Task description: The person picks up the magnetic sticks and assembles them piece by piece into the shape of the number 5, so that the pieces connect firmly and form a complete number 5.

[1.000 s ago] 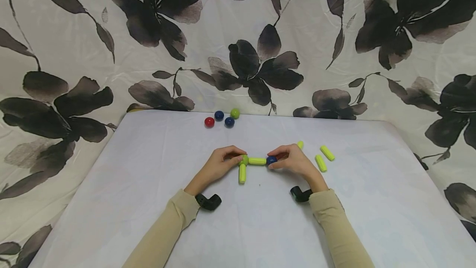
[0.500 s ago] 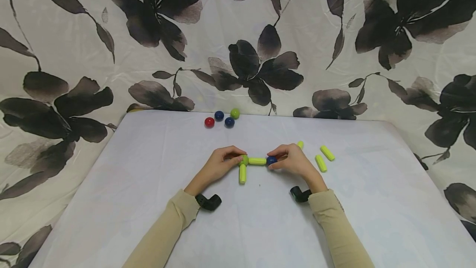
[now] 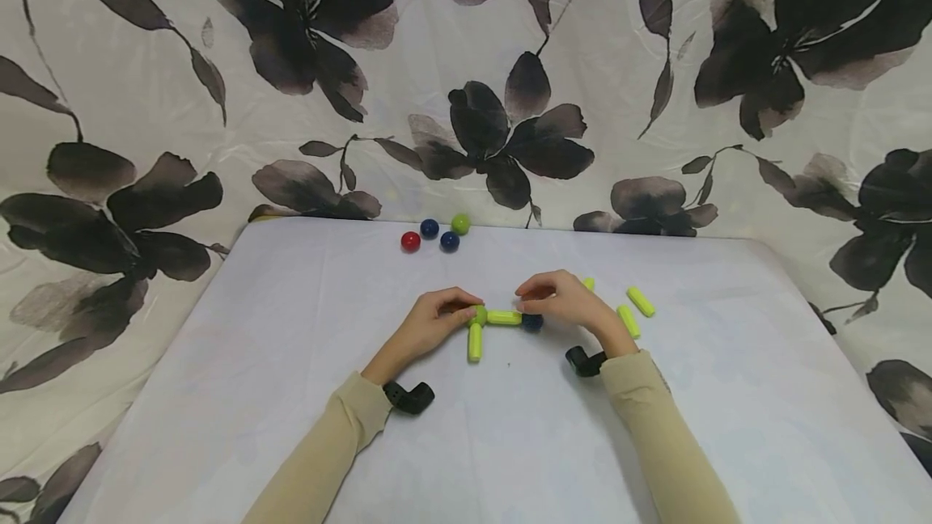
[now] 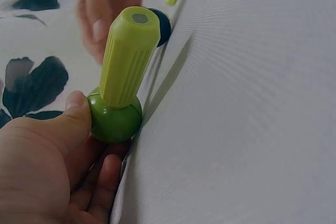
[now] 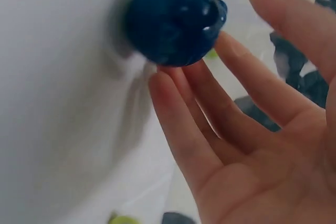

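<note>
My left hand (image 3: pixel 425 326) pinches a green ball (image 4: pixel 115 124) between thumb and fingers. Two yellow-green magnetic rods meet this ball. One rod (image 4: pixel 128 61) points toward the person and shows a grey metal disc at its free end. The other rod (image 3: pixel 503 318) runs right to a dark blue ball (image 5: pixel 170 22), which sits at its far end on the table. Just above the blue ball, my right hand (image 3: pixel 568 300) is spread, thumb apart from the fingers and nothing gripped. In the right wrist view its fingertips are right beside the ball.
To the right lie loose yellow-green rods (image 3: pixel 641 302), one partly hidden behind the right hand. Near the table's (image 3: pixel 306 427) back edge rest a red ball (image 3: pixel 411 242), two blue balls (image 3: pixel 450 242) and a green ball (image 3: pixel 460 224). A floral cloth (image 3: pixel 480 23) hangs behind.
My right hand has let go of the blue ball and risen slightly up and away from it. The left hand keeps its hold on the green ball.
</note>
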Demonstrator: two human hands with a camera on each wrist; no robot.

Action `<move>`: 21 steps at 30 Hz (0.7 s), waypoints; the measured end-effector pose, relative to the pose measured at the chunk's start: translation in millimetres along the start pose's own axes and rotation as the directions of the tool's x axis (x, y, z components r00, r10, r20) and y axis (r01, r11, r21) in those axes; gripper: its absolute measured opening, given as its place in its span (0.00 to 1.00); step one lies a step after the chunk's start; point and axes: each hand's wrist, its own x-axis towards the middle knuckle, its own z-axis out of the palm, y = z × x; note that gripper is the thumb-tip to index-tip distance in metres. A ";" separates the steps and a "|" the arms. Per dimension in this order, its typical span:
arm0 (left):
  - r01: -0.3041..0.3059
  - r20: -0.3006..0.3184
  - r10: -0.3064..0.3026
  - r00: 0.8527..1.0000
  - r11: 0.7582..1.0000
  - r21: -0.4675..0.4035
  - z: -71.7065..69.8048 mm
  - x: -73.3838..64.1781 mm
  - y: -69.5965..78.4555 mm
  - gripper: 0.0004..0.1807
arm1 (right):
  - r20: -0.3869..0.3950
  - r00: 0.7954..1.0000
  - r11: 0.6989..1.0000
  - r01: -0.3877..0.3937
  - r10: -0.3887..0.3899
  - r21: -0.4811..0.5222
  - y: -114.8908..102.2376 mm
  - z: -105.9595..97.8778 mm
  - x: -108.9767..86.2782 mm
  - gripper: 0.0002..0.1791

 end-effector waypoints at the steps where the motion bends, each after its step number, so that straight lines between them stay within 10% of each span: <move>1: -0.003 0.001 0.003 1.000 1.000 -0.002 -0.2 0.1 -0.4 0.09 | -0.009 1.000 1.000 -0.004 0.004 -0.018 -3.2 -0.4 4.3 0.15; 21: -0.048 -0.002 0.048 0.999 0.997 -0.053 -0.1 0.0 -0.4 0.09 | -0.143 0.956 0.918 0.196 -0.258 -0.344 -49.4 9.1 102.9 0.13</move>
